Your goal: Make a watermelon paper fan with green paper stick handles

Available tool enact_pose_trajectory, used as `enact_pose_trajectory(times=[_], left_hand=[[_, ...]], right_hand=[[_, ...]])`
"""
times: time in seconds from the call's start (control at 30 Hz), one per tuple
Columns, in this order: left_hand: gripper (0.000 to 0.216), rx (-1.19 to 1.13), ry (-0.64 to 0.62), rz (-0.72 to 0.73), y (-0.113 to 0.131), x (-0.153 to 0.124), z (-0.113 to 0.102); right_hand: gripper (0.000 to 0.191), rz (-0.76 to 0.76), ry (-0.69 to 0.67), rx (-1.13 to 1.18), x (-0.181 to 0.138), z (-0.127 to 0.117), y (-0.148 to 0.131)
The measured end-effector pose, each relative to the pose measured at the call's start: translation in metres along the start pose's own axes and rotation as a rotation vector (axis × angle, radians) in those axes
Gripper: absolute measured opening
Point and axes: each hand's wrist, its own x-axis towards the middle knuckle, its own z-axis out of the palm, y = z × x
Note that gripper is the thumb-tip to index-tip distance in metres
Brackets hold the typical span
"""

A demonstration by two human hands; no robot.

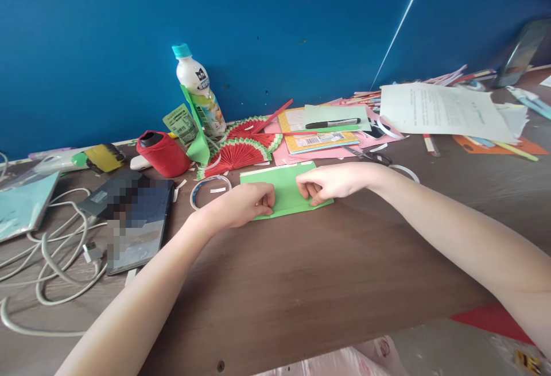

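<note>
A green paper sheet (286,188) lies flat on the brown desk (301,284) in front of me. My left hand (243,204) pinches its near left edge with curled fingers. My right hand (329,182) presses and pinches the near right edge, fingers bent down on the paper. Both hands are closed on the same sheet. Just behind it lie red and green pleated paper fans (241,149).
A tape roll (209,190), a red pouch (163,153) and a drink bottle (198,92) stand behind left. A tablet (133,221) and white cables (55,261) lie at left. Scissors (370,157), a black marker (332,123) and paper piles (443,112) are at the back right.
</note>
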Motion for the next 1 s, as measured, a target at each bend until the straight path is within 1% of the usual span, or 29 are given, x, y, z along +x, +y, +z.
enact_pose_trajectory(times=[0.17,0.27,0.33,0.43,0.57,0.63,0.67,0.7,0.77,0.83,0.9,1.0], left_hand=[[0.009,-0.027,0.012,0.011,-0.007,0.002,0.001],[0.003,-0.025,0.005,0.077,-0.007,0.001,0.0],[0.01,0.002,0.018,0.136,-0.002,-0.001,0.0],[0.018,0.087,0.089,0.177,0.011,-0.004,0.005],[0.005,0.214,0.162,0.162,0.023,-0.002,0.016],[0.004,0.212,0.193,0.18,0.023,0.002,0.021],[0.003,0.193,0.203,0.187,0.021,0.003,0.023],[0.003,0.17,0.211,0.197,0.02,0.004,0.024],[0.003,0.134,0.217,0.211,0.017,0.006,0.025],[0.003,0.121,0.215,0.213,0.016,0.005,0.023],[0.005,0.12,0.204,0.202,0.018,0.004,0.021],[0.01,0.179,0.207,0.166,0.023,0.003,0.02]], right_hand=[[0.022,-0.004,0.041,-0.049,0.001,-0.001,0.006],[0.024,-0.034,0.038,-0.058,0.003,-0.002,0.006],[0.022,-0.042,0.047,-0.059,0.005,-0.002,0.006],[0.019,-0.05,0.06,-0.042,0.006,-0.001,0.007],[0.014,-0.037,0.085,-0.015,0.003,0.0,0.003],[0.009,-0.033,0.132,-0.002,0.0,0.004,-0.002],[0.007,-0.054,0.166,0.001,-0.001,0.007,-0.005],[0.006,-0.104,0.213,0.004,-0.001,0.011,-0.008],[0.011,-0.247,0.295,0.021,0.001,0.022,-0.009],[0.014,-0.277,0.4,0.049,0.005,0.033,-0.006],[0.016,-0.314,0.477,0.093,0.01,0.041,0.0],[0.011,-0.366,0.52,0.111,0.012,0.045,0.007]])
